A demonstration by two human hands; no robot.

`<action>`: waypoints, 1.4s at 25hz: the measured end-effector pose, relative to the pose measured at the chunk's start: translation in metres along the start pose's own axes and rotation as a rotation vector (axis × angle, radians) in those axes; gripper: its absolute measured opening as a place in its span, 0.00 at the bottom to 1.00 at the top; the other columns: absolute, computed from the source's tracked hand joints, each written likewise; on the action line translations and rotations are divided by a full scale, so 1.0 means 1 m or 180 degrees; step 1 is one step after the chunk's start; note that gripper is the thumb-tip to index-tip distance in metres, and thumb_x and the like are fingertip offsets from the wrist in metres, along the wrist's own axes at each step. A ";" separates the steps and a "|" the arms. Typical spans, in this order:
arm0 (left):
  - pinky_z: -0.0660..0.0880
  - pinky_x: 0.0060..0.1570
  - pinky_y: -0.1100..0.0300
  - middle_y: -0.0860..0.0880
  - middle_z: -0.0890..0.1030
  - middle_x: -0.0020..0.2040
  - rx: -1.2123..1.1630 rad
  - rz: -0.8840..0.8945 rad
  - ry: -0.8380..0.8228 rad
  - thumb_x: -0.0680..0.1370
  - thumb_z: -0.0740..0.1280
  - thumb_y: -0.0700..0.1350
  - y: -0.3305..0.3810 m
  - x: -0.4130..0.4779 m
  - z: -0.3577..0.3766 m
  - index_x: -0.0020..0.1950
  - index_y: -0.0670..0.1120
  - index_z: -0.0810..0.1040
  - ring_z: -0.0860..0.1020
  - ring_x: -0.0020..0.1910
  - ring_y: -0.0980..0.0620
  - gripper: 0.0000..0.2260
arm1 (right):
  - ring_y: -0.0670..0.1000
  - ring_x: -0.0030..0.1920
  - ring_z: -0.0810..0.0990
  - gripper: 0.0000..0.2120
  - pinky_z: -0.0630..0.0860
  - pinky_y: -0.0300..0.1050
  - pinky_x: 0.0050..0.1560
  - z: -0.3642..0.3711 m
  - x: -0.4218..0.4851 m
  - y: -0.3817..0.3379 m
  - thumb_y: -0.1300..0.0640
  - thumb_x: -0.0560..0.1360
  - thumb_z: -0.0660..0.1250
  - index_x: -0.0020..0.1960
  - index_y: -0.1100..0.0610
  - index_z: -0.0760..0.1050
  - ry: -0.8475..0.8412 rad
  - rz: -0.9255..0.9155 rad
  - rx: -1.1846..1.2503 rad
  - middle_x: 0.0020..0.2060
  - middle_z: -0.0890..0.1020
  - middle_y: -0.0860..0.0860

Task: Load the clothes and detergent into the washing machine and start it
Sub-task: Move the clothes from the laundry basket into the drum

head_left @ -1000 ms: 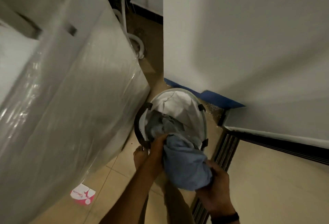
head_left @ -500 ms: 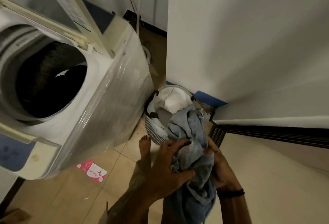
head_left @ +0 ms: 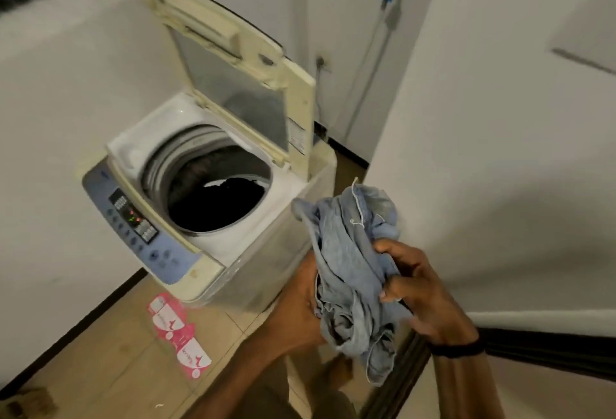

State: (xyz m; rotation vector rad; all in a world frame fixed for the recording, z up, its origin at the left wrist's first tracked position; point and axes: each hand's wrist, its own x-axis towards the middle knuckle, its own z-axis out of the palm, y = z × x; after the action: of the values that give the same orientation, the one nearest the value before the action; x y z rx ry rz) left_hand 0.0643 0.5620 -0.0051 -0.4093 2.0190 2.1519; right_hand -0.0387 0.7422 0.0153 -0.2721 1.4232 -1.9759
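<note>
Left hand (head_left: 301,298): near, low centre; its grip is closed on the left side of the bundle, fingers mostly hidden behind the cloth.
Right hand (head_left: 420,288): just right of it, a dark band at the wrist; its grip is closed on the same cloth, thumb and fingers pinching the folds.
Clothes (head_left: 353,272): a crumpled pale blue bundle held between both hands, in the air, to the right of the machine and not yet over the opening.
Sachets (head_left: 178,328): red and white packets on the floor tiles, near the machine's front left corner; print too blurred to read, contents cannot be told.
Washing machine (head_left: 206,218): top loader, left of centre and farther off; lid (head_left: 233,62) raised.
Drum (head_left: 213,198): open, something dark with a scrap of white already inside.
Control panel (head_left: 136,222): blue, small lights showing; no brand or lettering legible.
Progress: loading looks under way; this bundle, detergent, closing the lid and starting appear still to come.
</note>
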 end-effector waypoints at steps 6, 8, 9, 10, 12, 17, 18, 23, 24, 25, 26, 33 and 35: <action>0.70 0.69 0.63 0.67 0.71 0.71 0.1100 0.2001 0.0931 0.77 0.69 0.59 0.081 0.015 -0.107 0.74 0.63 0.66 0.71 0.71 0.62 0.26 | 0.50 0.57 0.81 0.25 0.77 0.44 0.55 0.113 0.075 -0.084 0.62 0.67 0.68 0.64 0.63 0.74 -0.0569 -0.0747 -0.1429 0.56 0.82 0.51; 0.70 0.69 0.60 0.66 0.72 0.69 0.1284 0.2226 0.1059 0.76 0.71 0.58 0.105 0.034 -0.163 0.73 0.58 0.69 0.71 0.71 0.62 0.27 | 0.52 0.62 0.79 0.26 0.76 0.50 0.62 0.148 0.112 -0.091 0.63 0.70 0.67 0.68 0.61 0.72 -0.0415 -0.0998 -0.1842 0.61 0.79 0.55; 0.71 0.69 0.59 0.65 0.73 0.69 0.1352 0.2213 0.1001 0.75 0.73 0.55 0.114 0.047 -0.195 0.72 0.56 0.70 0.72 0.70 0.61 0.26 | 0.52 0.64 0.77 0.26 0.75 0.51 0.64 0.166 0.132 -0.090 0.62 0.72 0.66 0.69 0.60 0.71 -0.0335 -0.1124 -0.1977 0.62 0.78 0.56; 0.71 0.68 0.60 0.65 0.74 0.68 0.1419 0.2176 0.0894 0.75 0.73 0.51 0.121 0.061 -0.224 0.72 0.56 0.70 0.73 0.69 0.62 0.26 | 0.51 0.64 0.77 0.25 0.75 0.48 0.65 0.182 0.154 -0.088 0.62 0.73 0.66 0.70 0.60 0.70 -0.0290 -0.1254 -0.2074 0.62 0.78 0.54; 0.70 0.64 0.70 0.68 0.75 0.66 0.1359 0.2007 0.0728 0.74 0.75 0.47 0.123 0.088 -0.271 0.71 0.62 0.69 0.74 0.66 0.65 0.28 | 0.48 0.60 0.80 0.22 0.77 0.43 0.61 0.207 0.200 -0.074 0.63 0.75 0.66 0.69 0.59 0.71 -0.0157 -0.1268 -0.2155 0.59 0.80 0.51; 0.75 0.64 0.61 0.59 0.79 0.64 0.0976 0.1082 0.0612 0.67 0.80 0.48 0.064 0.156 -0.353 0.71 0.51 0.69 0.79 0.63 0.59 0.35 | 0.53 0.53 0.80 0.15 0.78 0.56 0.57 0.232 0.314 -0.001 0.67 0.78 0.65 0.64 0.64 0.74 0.0400 -0.0865 -0.2359 0.55 0.82 0.58; 0.75 0.66 0.53 0.52 0.78 0.66 0.0969 0.0921 0.0604 0.67 0.80 0.45 0.050 0.167 -0.362 0.72 0.46 0.69 0.78 0.65 0.54 0.36 | 0.54 0.54 0.80 0.13 0.77 0.57 0.58 0.233 0.327 0.015 0.67 0.78 0.64 0.62 0.64 0.75 0.0531 -0.0765 -0.2389 0.55 0.82 0.58; 0.74 0.66 0.44 0.43 0.76 0.68 0.1307 0.0695 0.0620 0.69 0.79 0.45 0.002 0.190 -0.379 0.73 0.45 0.67 0.75 0.66 0.50 0.36 | 0.53 0.51 0.80 0.14 0.74 0.27 0.51 0.235 0.359 0.080 0.63 0.75 0.65 0.60 0.62 0.76 0.1090 -0.0586 -0.2752 0.52 0.82 0.53; 0.73 0.67 0.42 0.41 0.74 0.70 0.1412 0.0541 0.0605 0.68 0.79 0.46 -0.004 0.194 -0.382 0.74 0.44 0.66 0.74 0.68 0.47 0.38 | 0.51 0.51 0.79 0.15 0.69 0.21 0.49 0.233 0.363 0.088 0.63 0.75 0.66 0.62 0.62 0.75 0.1164 -0.0517 -0.2821 0.52 0.82 0.52; 0.71 0.69 0.41 0.38 0.70 0.73 0.1636 0.0249 0.0544 0.68 0.80 0.48 -0.008 0.197 -0.386 0.78 0.44 0.60 0.71 0.71 0.43 0.44 | 0.51 0.53 0.79 0.16 0.69 0.21 0.51 0.231 0.365 0.094 0.62 0.76 0.66 0.63 0.62 0.75 0.1189 -0.0367 -0.2895 0.54 0.82 0.54; 0.68 0.71 0.40 0.36 0.63 0.77 0.1935 -0.0206 0.0439 0.67 0.81 0.49 -0.011 0.198 -0.391 0.81 0.46 0.51 0.67 0.74 0.38 0.52 | 0.53 0.56 0.79 0.16 0.72 0.28 0.55 0.227 0.367 0.102 0.61 0.78 0.65 0.65 0.61 0.74 0.1171 -0.0159 -0.2967 0.57 0.82 0.56; 0.74 0.64 0.51 0.40 0.77 0.66 0.1664 -0.1009 0.0945 0.72 0.77 0.51 -0.025 0.172 -0.400 0.74 0.45 0.67 0.76 0.66 0.41 0.35 | 0.59 0.50 0.80 0.10 0.78 0.52 0.55 0.210 0.349 0.154 0.63 0.79 0.61 0.56 0.64 0.79 0.1596 0.1048 -0.2343 0.51 0.82 0.62; 0.78 0.60 0.50 0.42 0.82 0.58 0.0961 -0.1064 0.1055 0.74 0.76 0.48 -0.028 0.165 -0.389 0.67 0.43 0.74 0.81 0.57 0.44 0.24 | 0.55 0.37 0.74 0.07 0.73 0.48 0.38 0.218 0.342 0.159 0.66 0.79 0.60 0.46 0.62 0.77 0.1698 0.1249 -0.1123 0.40 0.77 0.62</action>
State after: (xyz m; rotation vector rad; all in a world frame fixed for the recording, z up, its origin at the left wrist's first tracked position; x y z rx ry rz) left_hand -0.0497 0.1654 -0.1021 -1.0268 2.2004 1.6358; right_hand -0.1160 0.3348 -0.1174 0.3897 1.9838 -1.5236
